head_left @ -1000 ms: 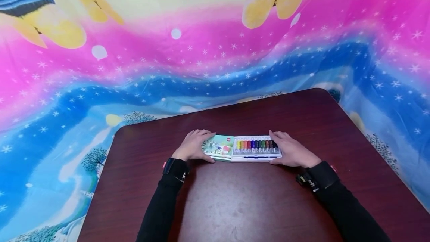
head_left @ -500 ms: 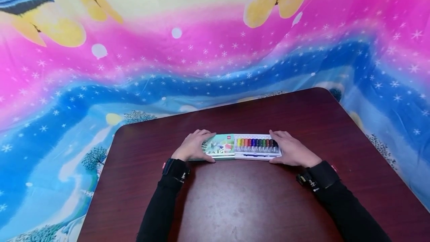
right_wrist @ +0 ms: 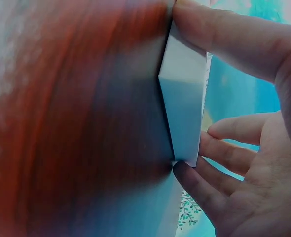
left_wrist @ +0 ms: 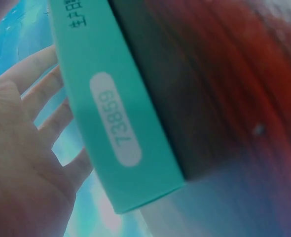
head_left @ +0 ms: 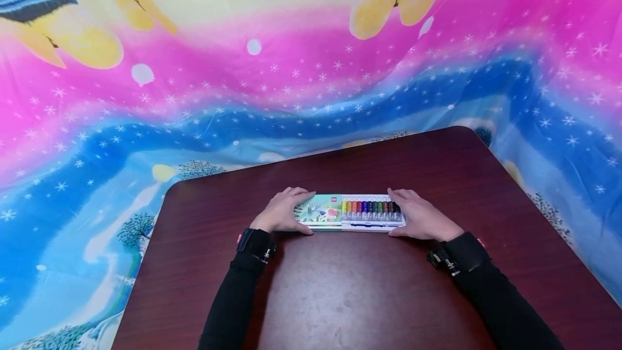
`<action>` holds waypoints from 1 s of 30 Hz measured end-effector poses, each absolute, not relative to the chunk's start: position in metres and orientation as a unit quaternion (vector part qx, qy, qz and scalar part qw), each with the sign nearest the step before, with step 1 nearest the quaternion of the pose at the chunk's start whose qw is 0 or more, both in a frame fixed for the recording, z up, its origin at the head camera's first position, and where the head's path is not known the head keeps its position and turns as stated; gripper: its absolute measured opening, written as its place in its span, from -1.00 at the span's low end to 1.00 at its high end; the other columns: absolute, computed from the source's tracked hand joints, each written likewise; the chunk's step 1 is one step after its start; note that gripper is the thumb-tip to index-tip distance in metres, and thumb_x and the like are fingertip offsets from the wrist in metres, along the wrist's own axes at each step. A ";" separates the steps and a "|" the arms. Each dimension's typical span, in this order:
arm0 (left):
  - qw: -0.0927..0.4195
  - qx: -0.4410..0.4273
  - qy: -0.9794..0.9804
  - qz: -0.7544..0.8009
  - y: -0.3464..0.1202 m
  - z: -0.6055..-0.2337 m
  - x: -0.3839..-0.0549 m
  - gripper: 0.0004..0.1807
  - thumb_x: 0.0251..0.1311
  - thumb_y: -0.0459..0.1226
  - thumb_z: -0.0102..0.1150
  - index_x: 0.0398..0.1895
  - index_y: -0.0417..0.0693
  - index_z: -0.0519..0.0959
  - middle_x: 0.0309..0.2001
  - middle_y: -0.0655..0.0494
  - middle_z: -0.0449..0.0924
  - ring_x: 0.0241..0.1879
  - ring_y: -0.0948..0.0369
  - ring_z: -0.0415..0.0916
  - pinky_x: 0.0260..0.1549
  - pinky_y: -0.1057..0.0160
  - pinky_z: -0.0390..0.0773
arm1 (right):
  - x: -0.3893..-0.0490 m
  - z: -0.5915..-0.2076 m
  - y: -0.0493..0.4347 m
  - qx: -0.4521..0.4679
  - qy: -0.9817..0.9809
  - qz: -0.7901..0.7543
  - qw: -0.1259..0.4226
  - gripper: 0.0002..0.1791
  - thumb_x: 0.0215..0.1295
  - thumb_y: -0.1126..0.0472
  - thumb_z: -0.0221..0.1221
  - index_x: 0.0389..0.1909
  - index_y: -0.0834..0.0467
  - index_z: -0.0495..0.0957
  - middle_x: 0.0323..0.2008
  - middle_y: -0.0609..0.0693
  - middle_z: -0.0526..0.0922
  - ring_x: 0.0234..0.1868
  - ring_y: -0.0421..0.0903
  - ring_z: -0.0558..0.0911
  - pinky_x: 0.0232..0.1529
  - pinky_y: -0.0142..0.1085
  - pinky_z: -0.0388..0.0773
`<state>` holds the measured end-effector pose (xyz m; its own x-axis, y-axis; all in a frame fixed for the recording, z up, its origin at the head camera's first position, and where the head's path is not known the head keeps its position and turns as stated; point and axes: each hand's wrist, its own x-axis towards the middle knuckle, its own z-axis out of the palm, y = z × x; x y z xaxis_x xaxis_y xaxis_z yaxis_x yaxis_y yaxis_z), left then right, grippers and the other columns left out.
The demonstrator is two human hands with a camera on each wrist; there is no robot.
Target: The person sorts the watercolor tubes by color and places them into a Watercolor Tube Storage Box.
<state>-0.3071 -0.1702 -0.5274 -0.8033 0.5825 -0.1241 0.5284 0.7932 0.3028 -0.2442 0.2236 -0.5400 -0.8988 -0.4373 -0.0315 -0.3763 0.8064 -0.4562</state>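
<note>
On the table lies a green cardboard box sleeve (head_left: 318, 209) printed with a picture, its end turned to the left. My left hand (head_left: 282, 210) grips that end, thumb at the near side and fingers at the far side. In the left wrist view the green end panel (left_wrist: 106, 118) bears the number 73859. Out of the sleeve's right side projects a white tray (head_left: 399, 226) with a row of coloured paint tubes (head_left: 371, 209) and a dark thin brush (head_left: 366, 225). My right hand (head_left: 423, 216) holds the tray's outer end between thumb and fingers.
The dark red-brown table (head_left: 330, 285) has a rounded far corner at each side. Behind it hangs a printed cloth (head_left: 301, 80) in pink and blue. Black wrist bands (head_left: 466, 253) with small cameras sit on both wrists.
The tray has slid slightly leftward into the sleeve, so a little less of it shows. My hands are a bit closer together, both keeping their grip.
</note>
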 end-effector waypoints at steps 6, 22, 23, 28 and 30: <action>0.100 0.304 0.938 0.133 -0.167 -0.529 -0.310 0.19 -0.20 0.26 0.63 0.58 0.25 0.32 0.44 0.15 0.40 0.41 0.07 0.31 0.42 -0.10 0.30 | -0.244 -0.542 0.220 -0.221 0.948 -0.220 0.059 0.18 0.11 -0.08 0.54 0.59 0.34 0.13 0.48 0.35 0.29 0.46 0.29 0.31 0.35 0.19 0.40; 0.102 0.314 0.934 0.137 -0.162 -0.528 -0.312 0.19 -0.22 0.25 0.64 0.57 0.21 0.34 0.42 0.14 0.42 0.37 0.08 0.33 0.40 -0.09 0.33 | -0.244 -0.541 0.214 -0.219 0.949 -0.219 0.057 0.19 0.09 -0.10 0.55 0.59 0.33 0.14 0.48 0.33 0.30 0.45 0.27 0.32 0.33 0.17 0.43; 0.102 0.314 0.934 0.135 -0.162 -0.528 -0.312 0.19 -0.22 0.26 0.64 0.58 0.21 0.34 0.42 0.14 0.42 0.37 0.08 0.33 0.39 -0.09 0.33 | -0.244 -0.541 0.214 -0.217 0.949 -0.220 0.060 0.19 0.09 -0.10 0.55 0.59 0.33 0.13 0.48 0.33 0.30 0.46 0.27 0.32 0.33 0.17 0.42; 0.106 0.319 0.931 0.141 -0.160 -0.528 -0.314 0.19 -0.21 0.26 0.63 0.58 0.22 0.33 0.42 0.13 0.41 0.38 0.07 0.32 0.40 -0.10 0.32 | -0.245 -0.540 0.213 -0.218 0.949 -0.221 0.062 0.19 0.10 -0.10 0.55 0.60 0.31 0.13 0.49 0.31 0.30 0.47 0.27 0.31 0.34 0.17 0.42; 0.108 0.318 0.931 0.145 -0.159 -0.528 -0.315 0.19 -0.21 0.26 0.64 0.58 0.22 0.33 0.43 0.12 0.41 0.39 0.06 0.31 0.40 -0.12 0.31 | -0.245 -0.539 0.211 -0.221 0.948 -0.222 0.061 0.18 0.10 -0.10 0.54 0.59 0.32 0.14 0.48 0.32 0.30 0.46 0.27 0.32 0.33 0.18 0.43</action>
